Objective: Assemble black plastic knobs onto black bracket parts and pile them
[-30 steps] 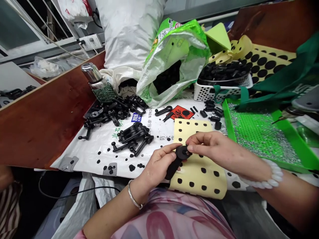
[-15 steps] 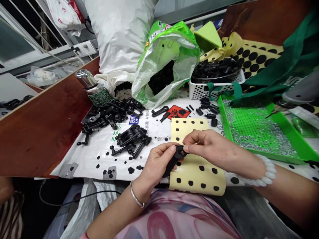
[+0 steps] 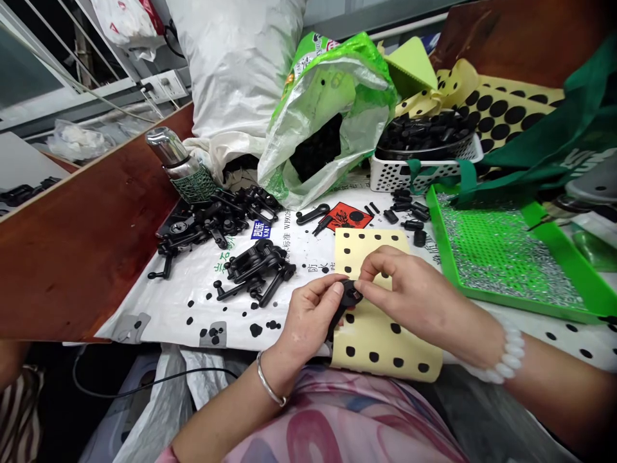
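Over the yellow sticker sheet (image 3: 385, 334) | left hand (image 3: 308, 318) clamped on black plastic handle (image 3: 343, 302) | right hand (image 3: 409, 292) fingertips pinched together on its round head | judgement: keep handle steady, press the dot flat and centred | spare handles (image 3: 255, 265) lie nearby

White table sheet (image 3: 193, 283) bears a blue label (image 3: 261, 229) and an orange hazard diamond (image 3: 349, 217); lettering unreadable

Two hands: left hand (image 3: 308, 315), right hand (image 3: 409, 299), sharing one black handle (image 3: 343, 301). One yellow dotted sheet (image 3: 380, 334) beneath. One green tray (image 3: 506, 257). One white basket (image 3: 424, 170). One metal flask (image 3: 176, 161). Two heaps of black parts (image 3: 255, 267); loose pieces too many to count.
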Tool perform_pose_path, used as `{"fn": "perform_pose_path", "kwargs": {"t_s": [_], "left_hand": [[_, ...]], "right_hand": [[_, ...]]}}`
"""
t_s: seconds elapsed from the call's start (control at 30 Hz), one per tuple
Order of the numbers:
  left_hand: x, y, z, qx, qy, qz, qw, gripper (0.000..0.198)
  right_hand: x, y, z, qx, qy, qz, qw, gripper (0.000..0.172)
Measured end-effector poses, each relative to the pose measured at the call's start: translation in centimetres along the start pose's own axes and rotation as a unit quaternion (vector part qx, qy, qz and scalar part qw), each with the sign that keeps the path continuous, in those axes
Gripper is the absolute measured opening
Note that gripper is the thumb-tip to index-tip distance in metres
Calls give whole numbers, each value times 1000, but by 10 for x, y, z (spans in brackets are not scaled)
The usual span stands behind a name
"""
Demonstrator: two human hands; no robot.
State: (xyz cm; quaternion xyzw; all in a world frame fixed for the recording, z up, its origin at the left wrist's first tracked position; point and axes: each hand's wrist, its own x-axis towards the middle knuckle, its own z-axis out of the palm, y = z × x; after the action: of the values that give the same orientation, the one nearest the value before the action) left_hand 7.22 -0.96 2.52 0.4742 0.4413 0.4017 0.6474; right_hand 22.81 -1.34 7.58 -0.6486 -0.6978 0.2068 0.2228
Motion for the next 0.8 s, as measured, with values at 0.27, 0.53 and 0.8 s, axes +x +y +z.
{"fn": "perform_pose_path", "kwargs": {"t_s": [0.27,0.53,0.8], "left_hand": [[-3,1,-4,-28,-17,21,999,38],[-4,3,-9,-88,-21,7,996,39],[-12,9,-14,-54,-29,4,998,50]], "right_hand": [[10,5,7,235,-71,8,969,39],[2,17,13,417,-160,2,895,33],[-2,12,27,375,-121,-10,919,30]]}}
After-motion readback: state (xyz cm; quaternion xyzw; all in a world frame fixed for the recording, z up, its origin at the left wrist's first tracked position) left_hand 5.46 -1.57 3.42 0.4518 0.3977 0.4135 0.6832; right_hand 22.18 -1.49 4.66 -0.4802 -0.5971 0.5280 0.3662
